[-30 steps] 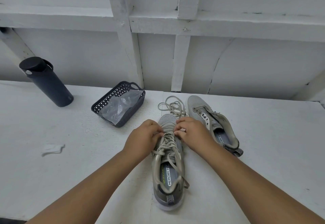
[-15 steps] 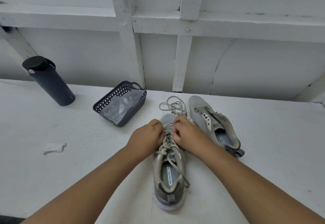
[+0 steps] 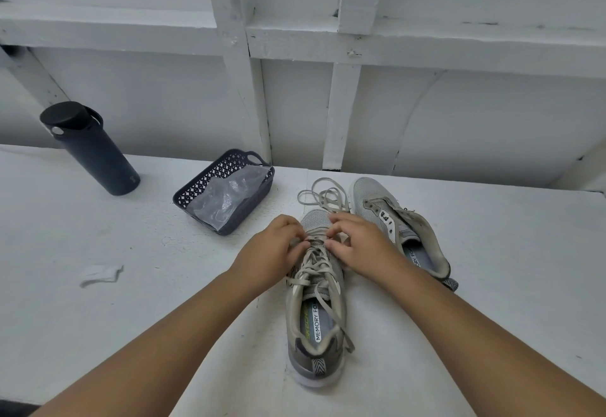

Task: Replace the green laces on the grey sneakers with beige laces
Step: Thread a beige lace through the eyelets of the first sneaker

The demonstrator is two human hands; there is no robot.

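A grey sneaker (image 3: 316, 334) stands heel toward me on the white table (image 3: 98, 334), threaded with a beige lace (image 3: 311, 269). My left hand (image 3: 272, 249) pinches the lace at the lowest eyelets near the toe. My right hand (image 3: 357, 246) holds the lace on the other side, fingers curled over it. A second grey sneaker (image 3: 406, 236) without laces lies to the right, toe away from me. A loose beige lace (image 3: 323, 195) is piled just beyond the first sneaker's toe.
A dark mesh basket (image 3: 226, 187) holding a clear plastic bag sits behind and left of the shoes. A dark bottle (image 3: 90, 151) stands at the far left. A small white scrap (image 3: 100, 274) lies on the left. A white panelled wall backs the table.
Both hands stay at the toe end of the laced sneaker. Their fingers have shifted slightly along the lace, and the right hand's fingers have spread a little.
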